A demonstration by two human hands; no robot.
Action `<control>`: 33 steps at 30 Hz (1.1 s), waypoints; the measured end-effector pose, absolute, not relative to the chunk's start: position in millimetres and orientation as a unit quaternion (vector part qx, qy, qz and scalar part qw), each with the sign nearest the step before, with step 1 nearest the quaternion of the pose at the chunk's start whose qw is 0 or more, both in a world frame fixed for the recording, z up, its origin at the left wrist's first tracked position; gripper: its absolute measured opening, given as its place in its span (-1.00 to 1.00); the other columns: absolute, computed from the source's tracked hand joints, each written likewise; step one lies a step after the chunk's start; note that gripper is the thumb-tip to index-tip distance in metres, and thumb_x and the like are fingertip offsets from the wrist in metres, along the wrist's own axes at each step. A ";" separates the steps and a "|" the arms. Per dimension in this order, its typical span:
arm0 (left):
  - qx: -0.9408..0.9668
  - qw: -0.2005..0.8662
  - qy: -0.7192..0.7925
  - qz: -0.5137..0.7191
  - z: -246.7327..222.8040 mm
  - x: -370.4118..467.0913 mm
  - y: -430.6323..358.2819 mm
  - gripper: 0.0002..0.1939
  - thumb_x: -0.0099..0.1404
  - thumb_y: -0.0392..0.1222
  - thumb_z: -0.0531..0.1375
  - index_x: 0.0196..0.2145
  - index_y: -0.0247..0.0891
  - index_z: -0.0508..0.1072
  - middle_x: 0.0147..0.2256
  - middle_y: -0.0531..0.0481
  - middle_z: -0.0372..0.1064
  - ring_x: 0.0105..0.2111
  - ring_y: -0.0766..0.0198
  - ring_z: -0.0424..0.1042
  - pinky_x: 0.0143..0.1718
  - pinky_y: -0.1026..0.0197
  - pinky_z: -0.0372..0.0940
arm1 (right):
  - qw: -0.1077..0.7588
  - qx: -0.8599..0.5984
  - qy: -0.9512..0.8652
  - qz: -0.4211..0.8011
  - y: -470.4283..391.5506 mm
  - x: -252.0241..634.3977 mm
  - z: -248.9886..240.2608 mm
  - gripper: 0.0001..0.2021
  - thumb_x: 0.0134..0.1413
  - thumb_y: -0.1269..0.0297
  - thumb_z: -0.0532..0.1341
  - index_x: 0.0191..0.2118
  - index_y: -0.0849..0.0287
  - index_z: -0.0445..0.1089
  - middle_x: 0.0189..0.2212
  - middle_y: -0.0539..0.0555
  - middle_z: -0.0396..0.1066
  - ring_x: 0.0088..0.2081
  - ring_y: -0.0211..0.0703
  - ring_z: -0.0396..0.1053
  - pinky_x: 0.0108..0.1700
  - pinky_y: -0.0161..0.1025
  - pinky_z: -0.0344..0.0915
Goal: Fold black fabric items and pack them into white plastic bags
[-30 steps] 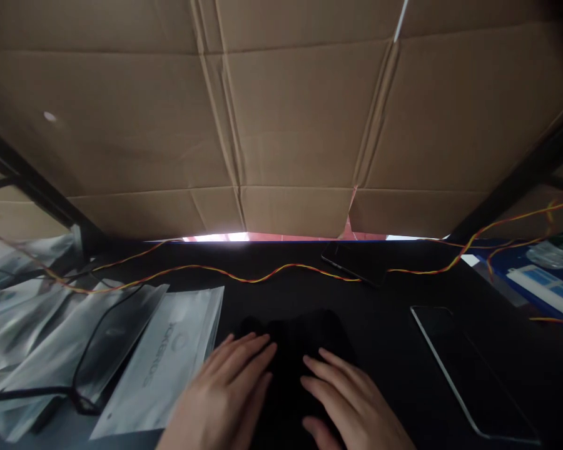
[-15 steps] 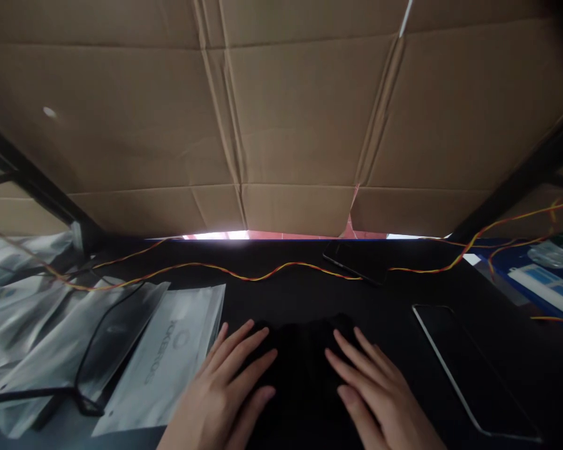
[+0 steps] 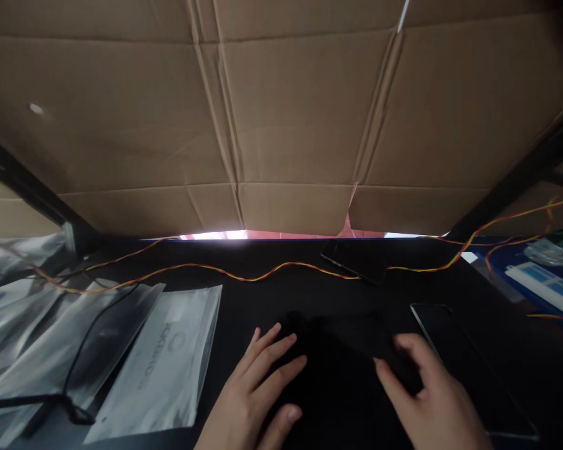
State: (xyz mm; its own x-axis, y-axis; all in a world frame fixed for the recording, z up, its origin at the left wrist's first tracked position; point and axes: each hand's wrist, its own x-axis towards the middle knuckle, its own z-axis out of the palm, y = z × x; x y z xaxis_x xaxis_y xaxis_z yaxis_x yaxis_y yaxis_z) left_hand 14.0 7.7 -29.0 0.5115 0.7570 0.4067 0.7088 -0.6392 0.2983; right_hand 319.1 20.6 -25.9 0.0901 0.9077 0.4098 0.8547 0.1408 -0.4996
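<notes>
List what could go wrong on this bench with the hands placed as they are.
1. The right hand grips the black cloth right beside the glass panel; a pull may drag or scratch the panel.
2. The twisted red-yellow wire lies loose just beyond the cloth and touches the dark phone; a snag could tug it.
3. The left hand lies flat near the silver pouch, which it might nudge.
</notes>
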 end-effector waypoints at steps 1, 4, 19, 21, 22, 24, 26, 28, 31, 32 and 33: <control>0.866 0.052 0.423 0.261 -28.1 12.6 7.1 -0.52 0.64 -0.01 0.14 0.43 -0.01 0.40 0.40 -0.11 0.40 0.47 -0.16 0.27 0.38 -0.32 0.33 | 0.347 -0.658 -0.668 0.016 21.9 321.3 -16.2 -0.73 0.45 -0.12 0.15 -0.07 -0.06 0.41 -0.35 0.05 0.67 -0.43 0.02 0.68 -0.56 -0.25 0.48; 0.864 0.072 0.422 0.267 -28.0 11.5 7.5 -0.49 0.67 0.01 0.11 0.47 -0.03 0.33 0.40 -0.11 0.40 0.47 -0.10 0.28 0.40 -0.25 0.31 | 0.353 -0.636 -0.684 -0.052 26.0 309.1 4.0 -0.70 0.48 -0.11 0.11 -0.03 -0.04 0.43 -0.16 0.13 0.67 -0.32 0.02 0.70 -0.51 -0.24 0.53; 0.868 0.000 0.429 0.251 -36.4 21.0 7.5 -0.45 0.61 -0.22 0.13 0.48 -0.21 0.26 0.37 -0.13 0.43 0.43 0.00 0.35 0.42 -0.19 0.32 | 0.261 -0.434 -0.861 -0.047 23.3 252.2 -43.7 -0.41 0.54 0.29 0.10 0.56 0.21 0.14 0.49 0.14 0.28 0.45 0.27 0.31 0.22 0.12 0.58; 0.843 -0.033 0.462 0.271 -33.7 9.7 3.7 -0.50 0.59 -0.28 0.12 0.42 -0.16 0.34 0.33 -0.09 0.49 0.36 0.02 0.45 0.39 -0.15 0.39 | 0.242 -0.447 -0.860 -0.037 22.1 249.7 -58.2 -0.33 0.55 0.29 0.08 0.64 0.16 -0.06 0.51 0.13 0.21 0.47 0.29 0.27 0.23 0.18 0.56; 0.819 -0.050 0.493 0.290 -31.5 0.5 1.6 -0.55 0.59 -0.27 0.12 0.36 -0.12 0.41 0.29 -0.07 0.52 0.31 0.03 0.50 0.34 -0.12 0.44 | 0.236 -0.456 -0.858 -0.028 20.7 249.0 -63.7 -0.29 0.56 0.27 0.07 0.66 0.11 -0.16 0.53 0.12 0.17 0.48 0.28 0.24 0.26 0.20 0.54; 0.752 -0.085 0.569 0.322 -27.2 -22.5 -1.3 -0.69 0.61 -0.17 0.13 0.21 -0.06 0.51 0.18 -0.06 0.58 0.17 0.01 0.59 0.22 -0.10 0.50 | 0.226 -0.471 -0.853 -0.012 17.2 249.0 -70.2 -0.26 0.58 0.24 0.05 0.67 0.05 -0.31 0.55 0.10 0.12 0.51 0.26 0.18 0.29 0.23 0.51; 0.698 -0.122 0.633 0.310 -25.8 -46.2 -1.0 -0.69 0.60 0.05 0.15 0.15 -0.06 0.53 0.11 -0.10 0.60 0.08 -0.09 0.61 0.15 -0.17 0.50 | 0.226 -0.478 -0.849 -0.003 14.5 249.7 -71.7 -0.25 0.60 0.23 0.02 0.67 0.03 -0.38 0.55 0.09 0.10 0.53 0.24 0.15 0.30 0.27 0.49; 0.685 -0.139 0.662 0.270 -29.3 -63.4 2.1 -0.54 0.58 0.23 0.11 0.17 -0.10 0.51 0.08 -0.15 0.62 0.02 -0.18 0.62 0.09 -0.21 0.49 | 0.234 -0.481 -0.845 0.005 13.9 250.2 -70.9 -0.24 0.59 0.23 0.03 0.67 0.01 -0.40 0.55 0.08 0.10 0.53 0.24 0.14 0.30 0.29 0.49; 0.705 -0.112 0.660 0.233 -38.6 -66.7 7.8 -0.57 0.60 0.19 0.06 0.15 -0.09 0.51 -0.03 -0.11 0.66 -0.09 -0.14 0.65 -0.07 -0.12 0.54 | 0.251 -0.476 -0.843 0.012 16.3 250.8 -68.7 -0.23 0.57 0.23 0.07 0.67 0.00 -0.34 0.55 0.06 0.12 0.52 0.26 0.16 0.27 0.30 0.51; 0.712 -0.093 0.654 0.237 -40.6 -61.2 9.0 -0.64 0.62 0.12 0.06 0.12 -0.07 0.51 -0.08 -0.07 0.66 -0.12 -0.09 0.66 -0.13 -0.06 0.55 | 0.256 -0.472 -0.844 0.011 17.3 251.0 -67.7 -0.23 0.56 0.25 0.08 0.67 0.00 -0.30 0.54 0.06 0.14 0.52 0.26 0.18 0.26 0.29 0.53; 0.718 -0.069 0.647 0.248 -41.4 -53.0 9.8 -0.69 0.62 0.04 0.06 0.11 -0.05 0.50 -0.12 -0.03 0.66 -0.16 -0.04 0.67 -0.18 0.00 0.55 | 0.261 -0.467 -0.845 0.008 17.9 251.1 -66.3 -0.25 0.55 0.27 0.09 0.67 0.02 -0.24 0.54 0.07 0.16 0.51 0.25 0.19 0.24 0.27 0.54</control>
State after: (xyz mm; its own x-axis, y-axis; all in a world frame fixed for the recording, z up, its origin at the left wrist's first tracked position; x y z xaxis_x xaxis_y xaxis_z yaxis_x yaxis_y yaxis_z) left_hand -53.0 9.8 -41.4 0.0405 0.8944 0.4454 0.9632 -0.1535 0.2207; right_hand 251.1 17.9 -66.3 -0.4281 0.7926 0.4341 0.7846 0.5644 -0.2568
